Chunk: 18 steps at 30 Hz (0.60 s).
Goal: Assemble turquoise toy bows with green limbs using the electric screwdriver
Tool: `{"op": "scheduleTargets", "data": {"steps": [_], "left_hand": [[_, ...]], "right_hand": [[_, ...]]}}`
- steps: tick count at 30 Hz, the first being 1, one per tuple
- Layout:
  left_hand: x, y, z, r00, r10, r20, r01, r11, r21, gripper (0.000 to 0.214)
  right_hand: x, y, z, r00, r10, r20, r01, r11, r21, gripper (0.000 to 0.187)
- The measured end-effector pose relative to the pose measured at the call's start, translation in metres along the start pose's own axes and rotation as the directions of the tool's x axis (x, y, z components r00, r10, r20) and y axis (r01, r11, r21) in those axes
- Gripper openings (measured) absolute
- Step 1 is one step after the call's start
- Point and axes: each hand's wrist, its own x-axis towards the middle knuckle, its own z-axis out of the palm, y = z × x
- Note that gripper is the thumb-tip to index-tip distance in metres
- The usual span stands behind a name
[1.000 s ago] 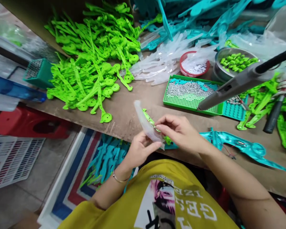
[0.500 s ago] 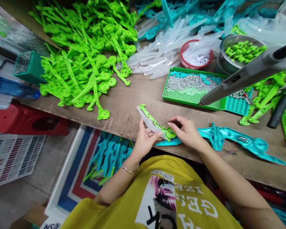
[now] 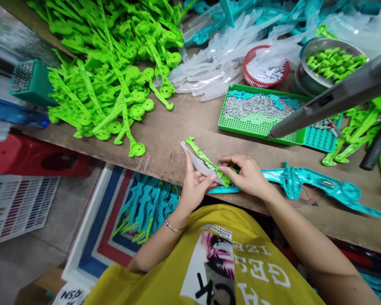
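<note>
My left hand (image 3: 193, 186) grips a clear plastic blade piece (image 3: 193, 159) with a bright green toy part (image 3: 200, 153) lying on top of it, near the wooden bench's front edge. My right hand (image 3: 246, 176) pinches the round end of the same green part, fingers closed on it. Both hands hold the pair just above the bench. A teal sword-shaped toy (image 3: 307, 186) with thin wires lies right of my right hand.
A heap of green parts (image 3: 114, 63) covers the back left. Clear blades (image 3: 216, 67), a red basket (image 3: 265, 70), a metal bowl of green bits (image 3: 332, 63) and a green tray of screws (image 3: 257, 114) sit behind. A grey powered screwdriver (image 3: 333, 99) hangs at right. A crate of teal parts (image 3: 146, 207) stands below.
The clear blade and green part came down from a raised tilt to lie flat near the bench. My right hand moved onto the green part's round end.
</note>
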Motion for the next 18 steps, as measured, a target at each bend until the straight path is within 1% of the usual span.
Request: {"op": "scheduleTargets", "data": {"steps": [9, 18], "left_hand": [[0.000, -0.005, 0.000, 0.999, 0.000, 0.036, 0.000, 1.000, 0.002, 0.128], [0.000, 0.005, 0.000, 0.997, -0.055, 0.048, 0.052, 0.996, 0.071, 0.127]], "right_hand": [[-0.001, 0.000, 0.000, 0.997, -0.006, 0.076, 0.012, 0.997, -0.081, 0.026], [-0.001, 0.000, -0.002, 0.993, -0.022, 0.114, 0.033, 0.995, -0.097, 0.029]]}}
